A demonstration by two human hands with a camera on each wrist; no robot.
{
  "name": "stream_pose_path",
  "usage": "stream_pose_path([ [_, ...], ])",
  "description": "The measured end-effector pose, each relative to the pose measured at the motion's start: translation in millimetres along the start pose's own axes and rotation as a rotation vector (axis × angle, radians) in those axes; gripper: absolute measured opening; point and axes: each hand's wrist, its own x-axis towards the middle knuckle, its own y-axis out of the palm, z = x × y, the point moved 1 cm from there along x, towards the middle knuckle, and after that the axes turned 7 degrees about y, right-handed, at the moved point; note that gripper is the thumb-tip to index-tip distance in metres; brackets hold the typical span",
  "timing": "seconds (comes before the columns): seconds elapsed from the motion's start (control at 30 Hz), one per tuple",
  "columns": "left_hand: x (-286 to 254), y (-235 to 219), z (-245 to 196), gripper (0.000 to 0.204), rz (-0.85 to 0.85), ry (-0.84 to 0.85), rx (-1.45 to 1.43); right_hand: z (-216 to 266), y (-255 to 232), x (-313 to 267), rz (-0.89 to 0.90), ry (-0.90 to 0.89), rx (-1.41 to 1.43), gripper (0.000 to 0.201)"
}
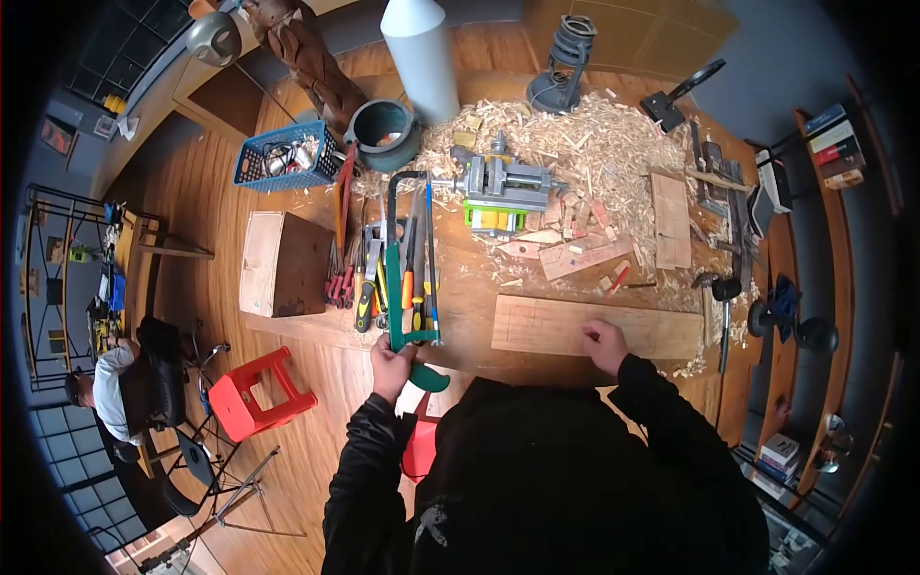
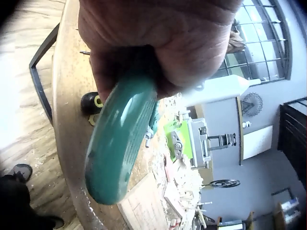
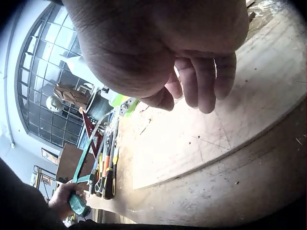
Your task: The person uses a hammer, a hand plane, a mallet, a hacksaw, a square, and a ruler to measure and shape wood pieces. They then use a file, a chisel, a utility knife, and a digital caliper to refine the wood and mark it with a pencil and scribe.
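Observation:
My left hand [image 1: 391, 369] grips the handle of a green hacksaw [image 1: 394, 297] near the table's front edge. The saw's frame and blade point away from me, above a row of hand tools. From the left wrist, the rounded green handle [image 2: 120, 143] sticks out below the palm. My right hand [image 1: 604, 347] is at the near edge of a flat wooden board [image 1: 537, 328] with pencil lines. Its fingers [image 3: 206, 86] are loosely bent over the board's face and hold nothing. Small dark dots and thin lines show on the board in the right wrist view.
A grey vise [image 1: 508, 182] on a green base stands mid-table among wood shavings [image 1: 594, 139]. Pliers and screwdrivers [image 1: 366, 302] lie left, beside a wooden box [image 1: 278, 264]. A hammer [image 1: 725, 292] lies right. A red stool [image 1: 254, 393] and a seated person are at left.

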Motion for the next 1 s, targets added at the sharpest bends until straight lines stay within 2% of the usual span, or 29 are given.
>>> stream_pose_path([
  [0.1,-15.6,-8.2,8.1,0.012,-0.039,0.093,0.08,-6.9,5.4,-0.8,0.0,0.005,-0.004,0.02],
  [0.13,-27.9,-4.9,-10.4,0.013,-0.058,0.095,0.184,-8.1,7.9,-0.3,0.0,0.004,-0.017,0.02],
  [0.2,-35.6,-12.9,5.7,0.014,-0.098,0.162,0.182,-10.7,12.5,-0.8,0.0,0.003,-0.026,0.02],
  [0.3,-41.6,-14.9,6.7,0.015,-0.131,0.24,0.181,6.5,17.8,-0.5,0.046,0.025,-0.078,0.019],
  [0.33,-44.9,-13.5,2.6,0.017,-0.147,0.287,0.192,13.3,21.4,0.7,0.063,0.009,-0.05,0.019],
  [0.47,-39.3,2.5,-18.2,0.021,-0.153,0.303,0.192,48.6,35.6,3.4,0.117,-0.017,0.106,0.02],
  [0.5,-36.5,6.0,-22.2,0.017,-0.129,0.34,0.253,56.7,38.8,5.1,0.117,-0.023,0.104,0.02],
  [0.6,-24.4,30.4,-32.0,0.009,-0.068,0.452,0.12,78.5,49.3,12.2,0.191,-0.147,0.116,0.023],
  [0.63,-20.4,38.2,-29.2,0.01,-0.071,0.384,0.02,89.4,51.3,14.2,0.191,-0.148,0.115,0.023],
  [0.7,-11.8,50.2,-25.5,0.012,-0.048,0.452,0.104,121.0,52.1,12.3,0.293,-0.185,0.179,0.031],
  [0.73,-18.1,62.6,-44.5,0.013,-0.051,0.45,0.102,135.3,54.7,10.8,0.293,-0.188,0.177,0.031],
  [0.77,-13.6,70.9,-41.7,0.014,-0.064,0.546,0.134,149.8,57.9,8.9,0.278,-0.228,0.259,0.036],
  [0.83,-13.6,86.5,-43.5,0.016,-0.032,0.554,0.246,172.3,61.0,4.4,0.264,-0.273,0.342,0.042],
  [0.9,-13.0,105.0,-50.8,0.016,0.004,0.707,0.338,190.0,60.1,0.3,0.122,-0.357,0.361,0.049],
  [0.93,-22.0,114.1,-75.4,0.014,0.031,0.839,0.415,196.0,57.9,-3.2,0.126,-0.361,0.363,0.049],
  [1.0,-25.2,128.7,-87.2,0.015,0.13,0.953,0.471,201.1,53.0,-10.7,0.051,-0.222,0.53,0.04],
])
